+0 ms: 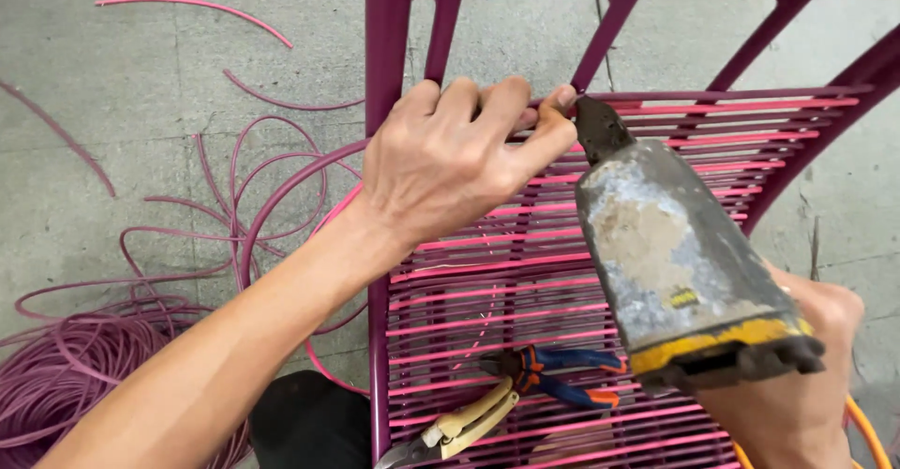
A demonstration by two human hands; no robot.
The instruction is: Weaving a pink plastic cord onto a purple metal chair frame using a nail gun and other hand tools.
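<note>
The left hand (450, 164) is pinching a pink cord strand (647, 108) at the back edge of the woven seat of the magenta metal chair frame (389, 47), fingers curled tight. The right hand (806, 375) is gripping a worn grey and yellow heat gun (670, 253), its nozzle sitting just beside the left fingertips. Blue-and-orange pliers (553, 375) and cream-handled cutters (464, 422) are lying on the seat; a purple cord coil (84, 356) is lying on the concrete floor (141, 75).

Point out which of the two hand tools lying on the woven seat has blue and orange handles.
The pliers, farther right on the seat; the cutters beside them have cream handles.
</note>
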